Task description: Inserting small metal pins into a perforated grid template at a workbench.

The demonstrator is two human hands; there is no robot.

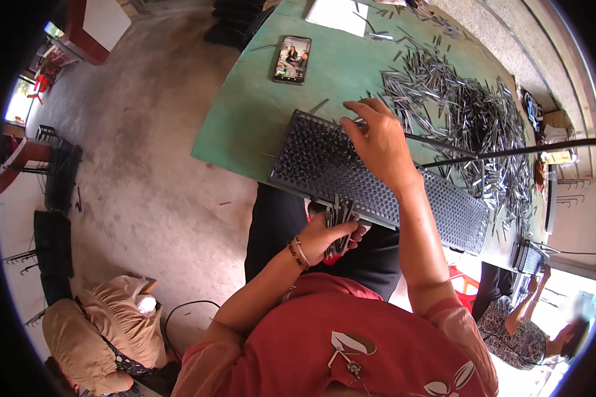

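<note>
A long black tray [444,210] full of small round holes lies along the near edge of the green table. The holes in its left part look fuller and darker than those on the right. Over that left part hovers my right hand [383,142], thumb and forefinger apart, with nothing clearly visible between them. Below the tray's near edge, my left hand [319,239] is closed around a bundle of thin dark metal strips [340,210], their ends sticking up past the thumb. What the curled fingers of my left hand cover is hidden.
A large heap of loose strips [470,109] spreads behind the tray. A phone [291,61] and white paper [338,14] lie farther left. A dark rod [510,153] crosses from the right. Another person [515,334] sits at right; a person in tan [102,331] is at lower left.
</note>
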